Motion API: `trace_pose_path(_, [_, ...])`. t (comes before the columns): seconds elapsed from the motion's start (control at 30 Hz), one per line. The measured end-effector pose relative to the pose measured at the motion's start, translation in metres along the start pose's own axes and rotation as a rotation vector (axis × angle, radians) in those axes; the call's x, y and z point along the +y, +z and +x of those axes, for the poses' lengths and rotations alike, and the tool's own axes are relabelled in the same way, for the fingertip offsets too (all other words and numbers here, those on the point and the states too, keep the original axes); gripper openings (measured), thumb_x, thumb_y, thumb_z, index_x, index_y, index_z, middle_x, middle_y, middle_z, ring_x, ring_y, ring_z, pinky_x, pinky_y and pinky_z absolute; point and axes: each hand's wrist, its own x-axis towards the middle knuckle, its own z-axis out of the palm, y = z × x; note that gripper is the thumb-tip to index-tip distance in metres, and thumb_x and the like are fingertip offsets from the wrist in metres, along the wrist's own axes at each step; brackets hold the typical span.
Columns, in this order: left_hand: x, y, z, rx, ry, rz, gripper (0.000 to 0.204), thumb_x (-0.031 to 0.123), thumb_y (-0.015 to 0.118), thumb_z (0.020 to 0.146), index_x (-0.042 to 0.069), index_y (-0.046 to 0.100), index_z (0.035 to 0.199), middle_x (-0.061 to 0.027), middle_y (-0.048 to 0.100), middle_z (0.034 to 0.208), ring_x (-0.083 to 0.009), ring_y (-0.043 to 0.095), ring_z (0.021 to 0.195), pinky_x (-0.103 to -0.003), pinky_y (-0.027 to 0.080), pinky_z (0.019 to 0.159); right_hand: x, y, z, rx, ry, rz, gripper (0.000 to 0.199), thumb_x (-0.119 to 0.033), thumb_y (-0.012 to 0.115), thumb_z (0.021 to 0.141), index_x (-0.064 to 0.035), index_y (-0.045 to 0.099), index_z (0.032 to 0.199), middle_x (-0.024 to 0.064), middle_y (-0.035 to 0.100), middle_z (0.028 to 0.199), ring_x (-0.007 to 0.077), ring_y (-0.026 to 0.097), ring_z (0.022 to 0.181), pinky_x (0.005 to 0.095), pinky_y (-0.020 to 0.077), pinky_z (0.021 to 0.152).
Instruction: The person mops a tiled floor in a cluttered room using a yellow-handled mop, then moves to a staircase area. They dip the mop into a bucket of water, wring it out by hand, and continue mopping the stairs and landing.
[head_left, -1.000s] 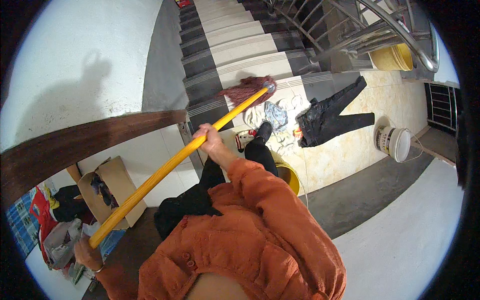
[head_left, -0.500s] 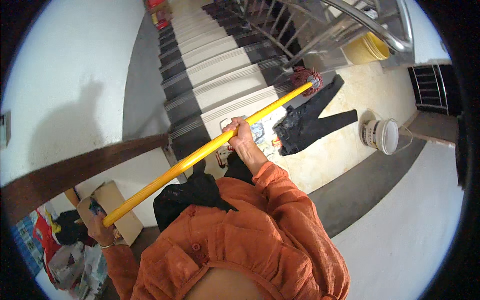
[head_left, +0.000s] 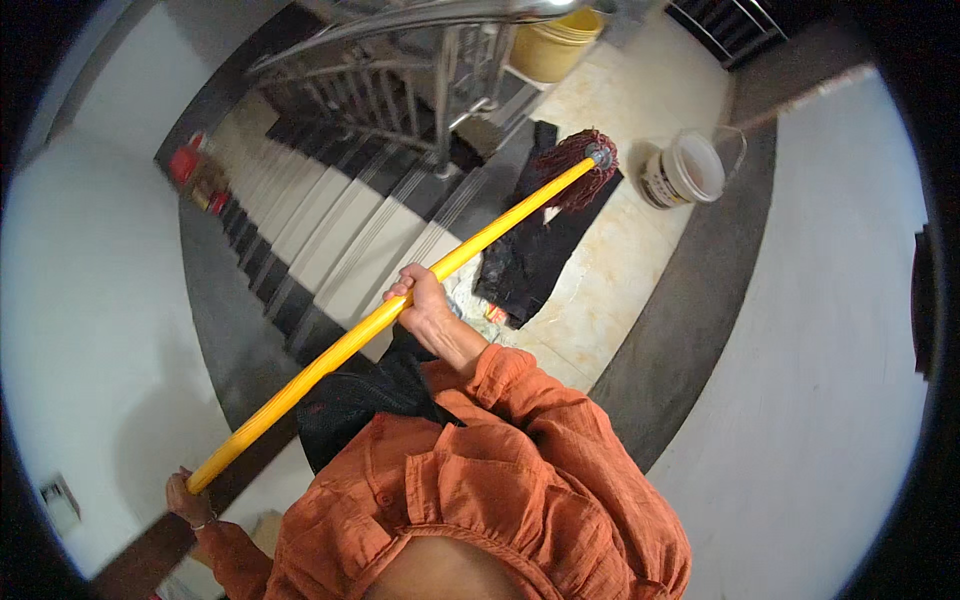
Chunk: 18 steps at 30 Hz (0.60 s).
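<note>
A mop with a long yellow handle (head_left: 330, 360) slants across in front of me, from lower left to upper right. My left hand (head_left: 188, 500) is closed round the handle's near end. Farther along it, my right hand (head_left: 424, 300) wraps the shaft at about its middle. The dark red string mop head (head_left: 580, 170) hangs over a pair of black trousers (head_left: 530, 260) spread on the tiled landing; I cannot tell whether it touches them. Beside the trousers' near end, some light, patterned cloth shows partly behind my right wrist.
A white bucket (head_left: 660, 185) with a wire handle stands right of the mop head. Stairs (head_left: 340, 225) in dark and pale bands descend at the left, beside a metal railing (head_left: 440, 90). A yellow bucket (head_left: 548, 50) sits behind the railing. Red items (head_left: 190, 170) lie at the far left.
My view has swung to the right, so the stairs and landing appear turned and farther left. Both hands keep hold of the mop, whose head now appears over the trousers rather than at their far end.
</note>
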Motion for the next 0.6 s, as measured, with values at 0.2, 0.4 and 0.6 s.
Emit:
trace_pose_path(0.2, [0.042,0.063,0.127,0.022,0.042,-0.048,0.028,0.003,0.056,0.074,0.005,0.034,0.056,-0.0092,0.037,0.050,-0.0253,0.041,0.045,-0.036,0.032,0.041,-0.089,0.029,0.027,0.009,-0.137,0.084,0.013,-0.003,0.043,0.073,-0.0078,0.038,0.062,-0.0015,0.030,0.050,0.0118,0.032,0.042,0.0318,0.0372,0.046])
trace_pose_path(0.4, [0.119,0.148,0.241,0.009,0.170,-0.209,0.028,0.003,0.056,0.072,0.006,0.035,0.055,-0.0084,0.036,0.049,-0.0245,0.040,0.043,-0.034,0.031,0.040,-0.198,0.063,0.048,0.112,-0.243,0.165,0.014,-0.004,0.044,0.072,-0.0090,0.038,0.061,-0.0005,0.030,0.051,0.0124,0.032,0.043,0.0320,0.0368,0.048])
trace_pose_path(0.6, [0.207,0.202,0.345,0.005,0.278,-0.392,0.027,0.007,0.056,0.072,0.007,0.036,0.054,-0.0088,0.035,0.048,-0.0244,0.040,0.042,-0.034,0.031,0.039,-0.317,0.090,0.058,0.063,-0.387,0.251,0.013,-0.003,0.045,0.072,-0.0074,0.038,0.061,0.0012,0.033,0.051,0.0138,0.035,0.043,0.0325,0.0377,0.044])
